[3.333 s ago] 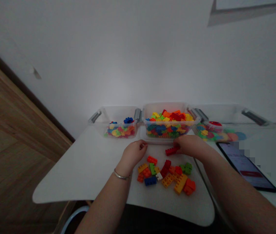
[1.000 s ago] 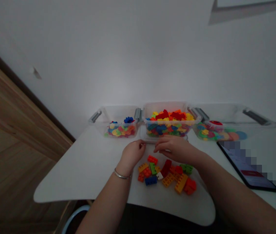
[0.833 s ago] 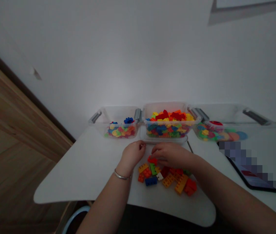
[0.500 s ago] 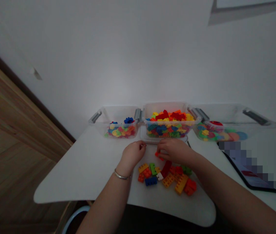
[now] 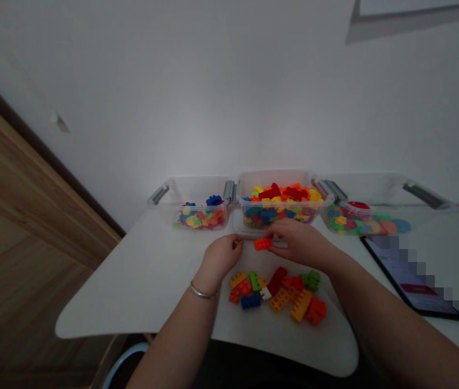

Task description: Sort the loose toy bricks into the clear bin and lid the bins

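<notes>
My right hand (image 5: 299, 243) pinches an orange-red toy brick (image 5: 262, 244) between thumb and fingers, just above the table. To its left, my left hand (image 5: 224, 253) has its fingers curled together; whatever they hold, if anything, is hidden. The two hands are apart. Nearer to me lies a loose group of toy bricks, among them a blue brick (image 5: 251, 301), a green brick (image 5: 254, 281), a long dark red brick (image 5: 277, 281), a yellow-orange brick (image 5: 301, 306) and a small white piece (image 5: 265, 293).
Behind my hands, a clear bin (image 5: 286, 204) full of bricks stands between a left bin (image 5: 168, 216) and a right bin (image 5: 424, 209) of coloured pieces. A tablet (image 5: 411, 281) lies on the right of the white table (image 5: 132, 281). A wall rises behind.
My right hand has lifted away from the table with the orange-red brick, moving slightly up and back, and the green bricks show more fully. My left hand has stayed in place.
</notes>
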### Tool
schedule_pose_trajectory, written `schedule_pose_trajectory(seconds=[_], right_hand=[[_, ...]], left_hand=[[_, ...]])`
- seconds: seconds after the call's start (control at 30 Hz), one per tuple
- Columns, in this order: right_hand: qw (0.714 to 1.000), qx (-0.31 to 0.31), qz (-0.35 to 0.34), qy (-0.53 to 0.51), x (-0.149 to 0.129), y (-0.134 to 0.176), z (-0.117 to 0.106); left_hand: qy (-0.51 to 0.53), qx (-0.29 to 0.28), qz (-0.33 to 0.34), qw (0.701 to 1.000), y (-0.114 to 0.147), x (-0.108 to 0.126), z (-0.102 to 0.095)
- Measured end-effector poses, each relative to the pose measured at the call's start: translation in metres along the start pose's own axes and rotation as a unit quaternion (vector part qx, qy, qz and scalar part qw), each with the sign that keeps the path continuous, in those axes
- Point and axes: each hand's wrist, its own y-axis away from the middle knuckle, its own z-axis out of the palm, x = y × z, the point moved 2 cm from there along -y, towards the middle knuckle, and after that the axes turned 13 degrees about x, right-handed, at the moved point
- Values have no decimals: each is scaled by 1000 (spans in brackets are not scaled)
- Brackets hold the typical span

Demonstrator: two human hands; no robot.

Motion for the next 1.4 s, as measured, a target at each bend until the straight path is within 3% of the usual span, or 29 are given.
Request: schedule_pose_trajectory(seconds=[0.1, 0.23, 0.37, 0.6, 0.8, 0.93, 1.13, 1.27, 1.4], right_hand=[[990, 138, -16, 16, 16, -3, -24], [934, 325, 98, 111, 47, 4, -47], [898, 370, 174, 161, 69, 12, -46], [906, 334, 208, 153, 77, 11, -39], [932, 331, 141, 43, 50, 6, -51], [965, 250, 68, -47, 16, 17, -39], [999, 43, 12, -12, -20, 71, 0], [999, 11, 29, 24, -32, 101, 11], [1000, 0, 15, 25, -39, 108, 19]], left_hand=[[1, -3, -2, 1000, 0, 1, -1], [5, -12, -4, 1000, 1, 4, -3], [16, -12, 8, 1000, 1, 5, -3], [48, -1, 56, 997, 2, 5, 1], [56, 6, 51, 997, 0, 3, 4], [66, 13, 60, 996, -1, 2, 5], [80, 41, 70, 993, -2, 0, 7], [87, 54, 73, 992, -1, -1, 7], [95, 62, 74, 991, 0, 0, 7]])
